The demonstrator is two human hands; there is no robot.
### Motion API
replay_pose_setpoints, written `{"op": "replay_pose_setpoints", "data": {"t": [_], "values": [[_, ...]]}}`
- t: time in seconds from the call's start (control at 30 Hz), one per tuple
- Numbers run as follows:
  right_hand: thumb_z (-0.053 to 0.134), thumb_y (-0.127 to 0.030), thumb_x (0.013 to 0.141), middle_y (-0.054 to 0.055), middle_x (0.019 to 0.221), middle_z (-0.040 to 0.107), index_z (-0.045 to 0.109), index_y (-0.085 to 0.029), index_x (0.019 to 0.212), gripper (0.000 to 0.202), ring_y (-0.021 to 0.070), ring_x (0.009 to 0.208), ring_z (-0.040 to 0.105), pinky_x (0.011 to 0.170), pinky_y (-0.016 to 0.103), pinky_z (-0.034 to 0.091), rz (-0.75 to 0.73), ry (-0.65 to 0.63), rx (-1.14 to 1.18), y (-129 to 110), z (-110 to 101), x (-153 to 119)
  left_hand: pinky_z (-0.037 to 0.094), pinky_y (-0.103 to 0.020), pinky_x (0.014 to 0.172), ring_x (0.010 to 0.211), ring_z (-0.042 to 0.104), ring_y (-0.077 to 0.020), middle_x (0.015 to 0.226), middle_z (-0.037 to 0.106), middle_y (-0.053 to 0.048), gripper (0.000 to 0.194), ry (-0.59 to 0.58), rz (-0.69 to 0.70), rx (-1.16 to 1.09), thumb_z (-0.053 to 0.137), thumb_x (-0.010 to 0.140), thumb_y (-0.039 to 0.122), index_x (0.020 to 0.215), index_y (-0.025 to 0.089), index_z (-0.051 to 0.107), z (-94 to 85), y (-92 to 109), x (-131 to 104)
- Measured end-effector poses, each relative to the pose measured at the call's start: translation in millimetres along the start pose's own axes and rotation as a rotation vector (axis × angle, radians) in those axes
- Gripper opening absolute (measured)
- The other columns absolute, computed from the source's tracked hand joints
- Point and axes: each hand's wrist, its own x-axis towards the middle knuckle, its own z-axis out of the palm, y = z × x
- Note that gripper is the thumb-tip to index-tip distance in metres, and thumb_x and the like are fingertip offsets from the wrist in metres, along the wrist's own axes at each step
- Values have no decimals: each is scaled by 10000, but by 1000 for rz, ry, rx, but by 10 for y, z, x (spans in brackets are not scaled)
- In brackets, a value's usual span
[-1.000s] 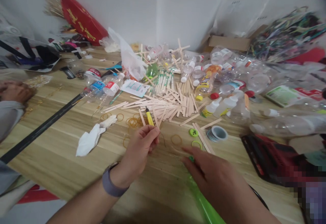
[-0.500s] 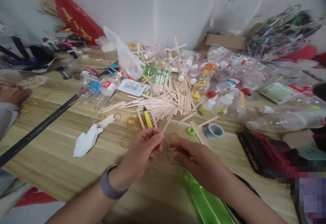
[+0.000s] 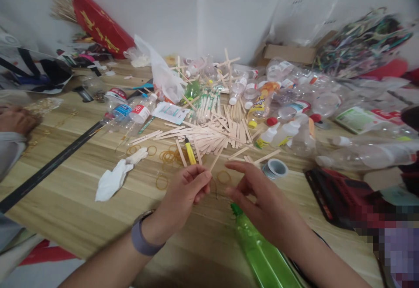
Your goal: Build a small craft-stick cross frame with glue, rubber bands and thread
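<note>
My left hand [image 3: 190,185], with a watch on a purple-grey strap, pinches a wooden craft stick [image 3: 215,160] that points up and away. A thin dark wire [image 3: 214,187] dangles beside its fingertips; whether it is fixed to the stick I cannot tell. To the right, my right hand [image 3: 253,190] is open, thumb and fingers apart with nothing between them. A rubber band [image 3: 224,176] lies on the table between the hands. Under my right forearm rests a green plastic bottle [image 3: 258,248]. Beyond my left hand lies a yellow-handled tool [image 3: 190,152].
Craft sticks [image 3: 209,135] are heaped mid-table, with plastic bottles [image 3: 294,100] behind and right. A wire spool [image 3: 275,169] and a red-black case [image 3: 334,196] lie right. White gloves [image 3: 114,179] and a black strip [image 3: 49,166] lie left. Another person's hand [image 3: 16,118] is at far left.
My right hand has drawn away from the wire, lifted slightly to the right and spread its fingers. My left hand still holds the craft stick in nearly the same place.
</note>
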Motion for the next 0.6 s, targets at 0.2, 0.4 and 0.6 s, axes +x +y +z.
{"op": "replay_pose_setpoints", "data": {"t": [0.2, 0.4, 0.6], "values": [[456, -224, 900, -24, 628, 585, 618, -200, 871, 166, 131, 548, 523, 499, 233, 385, 22, -147, 18, 39, -23, 46, 201, -199, 436, 431, 330, -37, 548, 498, 67, 269, -9, 1, -3, 655, 757, 381, 664, 176, 507, -1, -7, 17], [466, -196, 891, -37, 568, 564, 617, -219, 740, 215, 122, 511, 492, 488, 225, 354, -76, -105, -88, -126, -12, -64, 198, -207, 439, 438, 338, -45, 555, 486, 72, 264, 17, -12, -31, 669, 743, 381, 686, 187, 500, 13, -13, 24], [354, -167, 895, -52, 537, 541, 666, -219, 997, 332, 96, 439, 494, 448, 182, 382, 171, -470, 297, -142, 89, -97, 232, -207, 459, 464, 342, -66, 508, 445, 69, 249, -95, -55, -83, 710, 712, 396, 711, 172, 600, 17, -12, -9]]}}
